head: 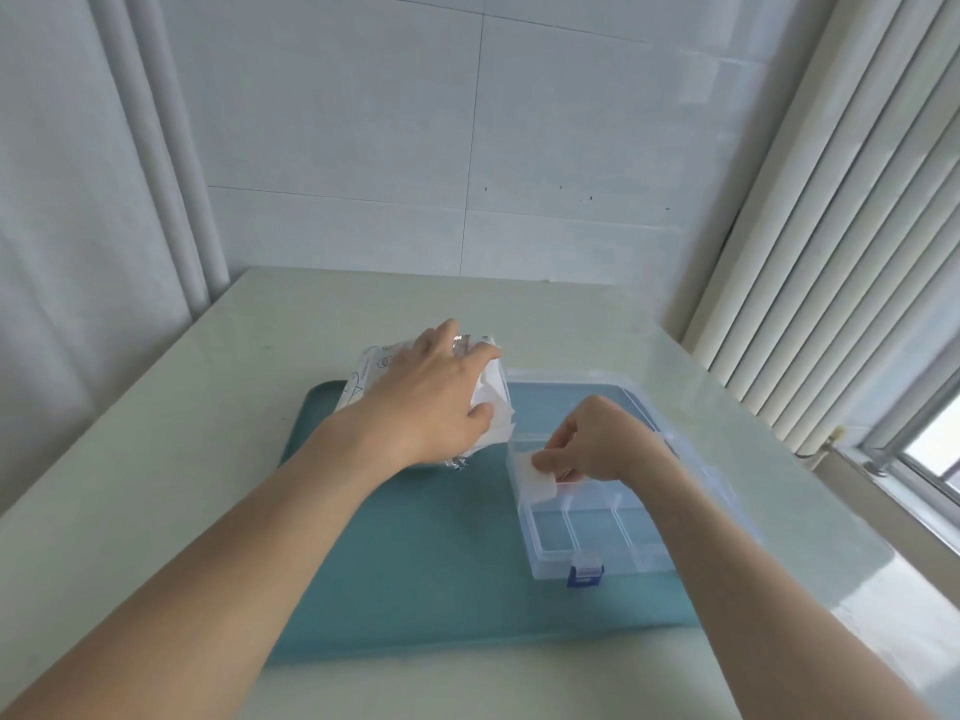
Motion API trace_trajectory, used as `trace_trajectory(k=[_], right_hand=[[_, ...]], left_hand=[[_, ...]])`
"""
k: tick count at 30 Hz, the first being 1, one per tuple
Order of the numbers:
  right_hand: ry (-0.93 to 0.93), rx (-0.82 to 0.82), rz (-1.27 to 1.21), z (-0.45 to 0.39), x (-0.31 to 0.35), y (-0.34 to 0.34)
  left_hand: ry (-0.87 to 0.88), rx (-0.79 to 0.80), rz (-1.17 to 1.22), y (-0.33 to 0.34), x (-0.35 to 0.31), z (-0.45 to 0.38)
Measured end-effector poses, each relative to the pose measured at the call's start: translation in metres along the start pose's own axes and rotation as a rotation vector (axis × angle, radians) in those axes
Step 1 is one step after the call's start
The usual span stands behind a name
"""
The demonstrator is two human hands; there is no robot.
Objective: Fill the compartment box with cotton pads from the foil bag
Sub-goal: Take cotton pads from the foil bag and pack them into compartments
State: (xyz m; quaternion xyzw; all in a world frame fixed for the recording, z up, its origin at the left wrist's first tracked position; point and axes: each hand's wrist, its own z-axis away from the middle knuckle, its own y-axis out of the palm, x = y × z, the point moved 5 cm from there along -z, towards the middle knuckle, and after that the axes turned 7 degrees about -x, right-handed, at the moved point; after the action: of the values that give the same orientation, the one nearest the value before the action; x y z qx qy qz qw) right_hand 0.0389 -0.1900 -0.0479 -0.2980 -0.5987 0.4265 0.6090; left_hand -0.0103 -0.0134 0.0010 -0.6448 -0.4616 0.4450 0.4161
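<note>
A silvery foil bag lies on the far left of a teal mat, its open mouth showing white cotton pads. My left hand rests on the bag with the thumb pressing the pads at the opening. A clear compartment box with a blue latch sits to the right, its lid open behind it. My right hand pinches a white cotton pad over the box's far left compartment. The near compartments look empty.
The teal mat covers the middle of a pale table. A tiled wall stands behind, a curtain at the left, and blinds with a window sill at the right.
</note>
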Motion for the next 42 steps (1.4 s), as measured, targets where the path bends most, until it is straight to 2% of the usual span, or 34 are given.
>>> trace_trajectory(k=[7, 9, 12, 14, 16, 19, 23, 28, 31, 35, 37, 40, 42], right_hand=[[-0.081, -0.096, 0.306, -0.001, 0.005, 0.003], [-0.141, -0.116, 0.233, 0.000, 0.012, -0.012], [-0.299, -0.186, -0.123, 0.004, 0.042, -0.032], [-0.387, -0.081, -0.306, 0.006, 0.068, -0.025], [-0.435, -0.006, -0.258, 0.003, 0.088, -0.009], [-0.493, -0.010, -0.097, -0.006, 0.105, 0.007], [-0.521, -0.027, -0.141, -0.008, 0.118, 0.018], [-0.573, -0.093, -0.273, -0.002, 0.137, 0.018], [-0.570, -0.180, -0.333, 0.000, 0.143, 0.020], [-0.584, -0.327, -0.480, -0.004, 0.146, 0.020], [-0.607, -0.424, -0.507, -0.006, 0.143, 0.012], [-0.699, -0.655, -0.462, -0.006, 0.142, 0.006], [-0.721, -0.694, -0.438, -0.009, 0.142, 0.007]], left_hand=[[-0.062, 0.003, 0.131, -0.003, 0.006, 0.001], [-0.072, 0.034, 0.152, -0.005, 0.010, 0.001], [-0.086, 0.064, 0.167, -0.010, 0.019, -0.002], [-0.075, 0.095, 0.166, -0.012, 0.025, -0.002], [-0.069, 0.097, 0.210, -0.013, 0.030, -0.003], [-0.130, 0.069, 0.308, -0.016, 0.046, -0.005], [-0.187, -0.047, 0.464, -0.017, 0.079, -0.010], [-0.208, -0.142, 0.247, -0.019, 0.086, -0.014], [-0.283, -0.216, 0.241, -0.025, 0.085, -0.011], [-0.330, -0.390, 0.236, -0.030, 0.079, -0.011], [-0.303, -0.507, 0.308, -0.036, 0.075, -0.012], [-0.169, -0.707, 0.430, -0.051, 0.074, -0.012], [-0.104, -0.708, 0.449, -0.051, 0.076, -0.013]])
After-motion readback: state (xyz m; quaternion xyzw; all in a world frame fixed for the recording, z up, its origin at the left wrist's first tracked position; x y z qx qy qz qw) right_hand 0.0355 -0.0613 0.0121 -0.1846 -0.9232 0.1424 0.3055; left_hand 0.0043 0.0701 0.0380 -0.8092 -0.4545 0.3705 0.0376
